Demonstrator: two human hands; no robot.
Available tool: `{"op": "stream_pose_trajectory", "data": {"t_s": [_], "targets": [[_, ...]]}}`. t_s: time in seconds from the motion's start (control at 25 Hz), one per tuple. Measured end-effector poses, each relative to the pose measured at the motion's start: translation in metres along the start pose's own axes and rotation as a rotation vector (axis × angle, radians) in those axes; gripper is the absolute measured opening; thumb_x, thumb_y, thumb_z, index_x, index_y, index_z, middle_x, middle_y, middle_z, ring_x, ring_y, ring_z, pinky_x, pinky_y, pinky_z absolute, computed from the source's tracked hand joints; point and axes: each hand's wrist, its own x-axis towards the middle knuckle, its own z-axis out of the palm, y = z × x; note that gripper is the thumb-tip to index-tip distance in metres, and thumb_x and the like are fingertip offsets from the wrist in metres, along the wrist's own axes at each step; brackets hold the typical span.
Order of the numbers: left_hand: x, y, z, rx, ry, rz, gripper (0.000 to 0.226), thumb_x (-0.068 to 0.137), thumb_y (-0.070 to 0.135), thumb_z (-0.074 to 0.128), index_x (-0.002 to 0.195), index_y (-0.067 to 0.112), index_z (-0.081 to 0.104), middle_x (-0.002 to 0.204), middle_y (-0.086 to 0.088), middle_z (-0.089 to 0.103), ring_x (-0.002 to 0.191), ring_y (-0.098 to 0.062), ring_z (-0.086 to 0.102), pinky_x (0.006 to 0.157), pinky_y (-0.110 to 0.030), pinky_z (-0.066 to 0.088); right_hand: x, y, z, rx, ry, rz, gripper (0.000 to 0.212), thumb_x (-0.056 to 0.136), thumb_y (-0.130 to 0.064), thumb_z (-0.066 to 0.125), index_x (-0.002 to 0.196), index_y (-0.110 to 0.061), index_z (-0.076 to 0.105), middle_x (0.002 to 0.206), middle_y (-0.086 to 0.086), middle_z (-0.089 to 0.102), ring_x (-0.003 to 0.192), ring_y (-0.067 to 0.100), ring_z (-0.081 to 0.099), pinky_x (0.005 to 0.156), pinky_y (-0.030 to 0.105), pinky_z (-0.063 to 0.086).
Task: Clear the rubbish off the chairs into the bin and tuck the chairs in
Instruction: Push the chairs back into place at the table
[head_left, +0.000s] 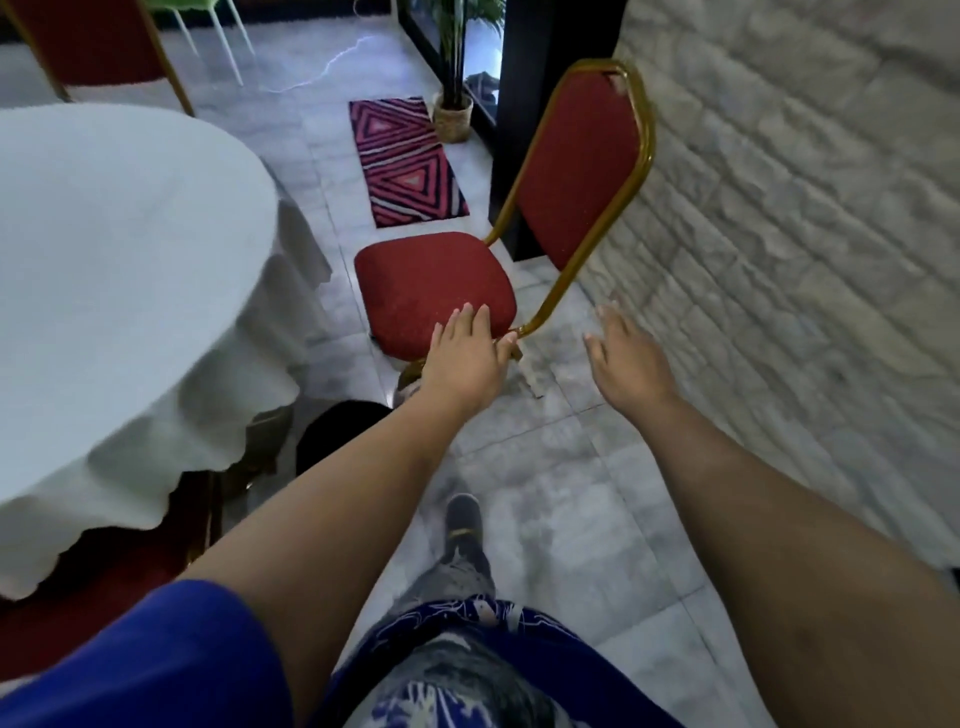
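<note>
Two hands are seen: left (464, 354) laid flat on one chair (436, 289), right (626, 358) released; the chair's back is turned toward the wall (789, 218).

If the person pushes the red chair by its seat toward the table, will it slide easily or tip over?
The red chair would probably slide: the tiled floor looks smooth. It seems fairly light, its gold frame being thin. Pushed low, where the left hand is, it should hardly tip.
</note>
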Motion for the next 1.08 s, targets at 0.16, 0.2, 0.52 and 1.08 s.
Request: {"op": "stream_pose_trajectory", "data": {"t_s": [0.16,0.2,0.52,1.08], "targets": [[0.098,0.023,0.009,-0.011,-0.026,0.019,0.064,0.103,0.047,0.020,0.154,0.009,0.014,0.161,-0.012,0.012,0.149,-0.027,0.008,0.121,-0.042,0.004,0.093,0.042,-0.012,0.004,0.042,0.040,0.056,0.104,-0.037,0.031,0.151,-0.006,0.031,0.160,0.014,0.028,0.144,0.031,0.031,0.117,0.046,0.028],[0.122,0.029,0.008,-0.011,-0.026,0.021,0.064,0.102,0.047,0.020,0.154,0.009,0.014,0.161,-0.013,0.012,0.149,-0.027,0.008,0.121,-0.043,0.004,0.117,0.048,-0.017,0.012,0.054,0.044,0.055,0.104,-0.037,0.031,0.150,-0.006,0.032,0.159,0.015,0.029,0.144,0.032,0.032,0.117,0.046,0.028],[0.312,0.096,-0.009,-0.085,0.010,0.096,0.064,0.103,0.046,0.023,0.153,0.007,0.014,0.161,-0.014,0.013,0.149,-0.027,0.009,0.122,-0.042,0.006,0.314,0.091,-0.072,0.100,0.175,0.073,0.055,0.105,-0.037,0.029,0.153,-0.011,0.028,0.160,0.011,0.028,0.148,0.026,0.026,0.120,0.043,0.022],[0.500,0.224,0.050,-0.228,0.056,-0.018,0.069,0.102,0.046,0.025,0.154,0.010,-0.003,0.162,-0.008,-0.007,0.150,-0.020,-0.007,0.122,-0.038,0.001,0.573,0.147,-0.101,0.071,0.025,-0.220,0.055,0.105,-0.034,0.026,0.157,-0.017,0.018,0.165,0.002,0.014,0.152,0.018,0.013,0.123,0.037,0.014]]}}
